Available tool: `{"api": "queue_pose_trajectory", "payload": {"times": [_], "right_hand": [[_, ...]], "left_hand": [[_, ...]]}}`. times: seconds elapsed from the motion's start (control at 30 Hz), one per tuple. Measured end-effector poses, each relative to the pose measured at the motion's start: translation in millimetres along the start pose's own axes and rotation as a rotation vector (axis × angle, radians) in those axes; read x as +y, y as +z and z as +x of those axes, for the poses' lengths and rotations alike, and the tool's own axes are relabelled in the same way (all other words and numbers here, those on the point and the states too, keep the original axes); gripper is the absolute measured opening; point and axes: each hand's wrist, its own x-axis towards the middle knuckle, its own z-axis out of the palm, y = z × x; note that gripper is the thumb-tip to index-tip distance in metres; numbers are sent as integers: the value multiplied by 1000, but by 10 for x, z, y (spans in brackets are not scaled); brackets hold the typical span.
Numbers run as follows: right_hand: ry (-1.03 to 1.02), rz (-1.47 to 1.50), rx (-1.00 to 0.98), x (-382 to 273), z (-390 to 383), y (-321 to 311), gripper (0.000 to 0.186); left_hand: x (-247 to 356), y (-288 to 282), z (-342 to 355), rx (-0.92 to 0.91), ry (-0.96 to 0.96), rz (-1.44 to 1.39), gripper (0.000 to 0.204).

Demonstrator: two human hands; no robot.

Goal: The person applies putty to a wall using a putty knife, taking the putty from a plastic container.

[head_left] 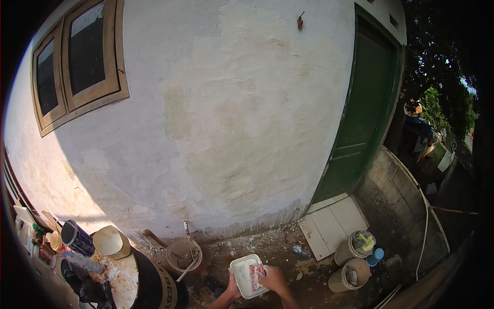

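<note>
A shallow white tray (pixel 247 295) with rounded corners and white paste-like stuff inside is held out in front of me, low in the view. My left hand (pixel 233 287) grips its left side, the fingers partly hidden by the rim. Over the tray's right half, my right hand (pixel 274 280) is closed on a flat red-and-white tool (pixel 253 277), which lies against the tray's inside. Whether it is a scraper or a brush is too small to tell. Ahead stands a white wall (pixel 247 129) with uneven, patchy coating.
Left of the tray are a bucket (pixel 175 263) with a stick in it and a large black drum (pixel 146 275) bearing containers. Two pale buckets (pixel 339 280) stand at right, near a tiled step (pixel 325 234) below a green door (pixel 355 123). Debris litters the ground.
</note>
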Motion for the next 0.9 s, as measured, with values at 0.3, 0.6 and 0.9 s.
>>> {"api": "queue_pose_trajectory", "payload": {"times": [0.3, 0.6, 0.9], "right_hand": [[6, 36, 47, 63, 18, -134, 26], [-37, 92, -43, 69, 6, 21, 24], [-52, 134, -81, -37, -70, 242, 24]], "left_hand": [[70, 93, -116, -47, -3, -80, 103], [33, -39, -167, -27, 4, -164, 98], [-101, -235, -197, 11, 6, -143, 97]]}}
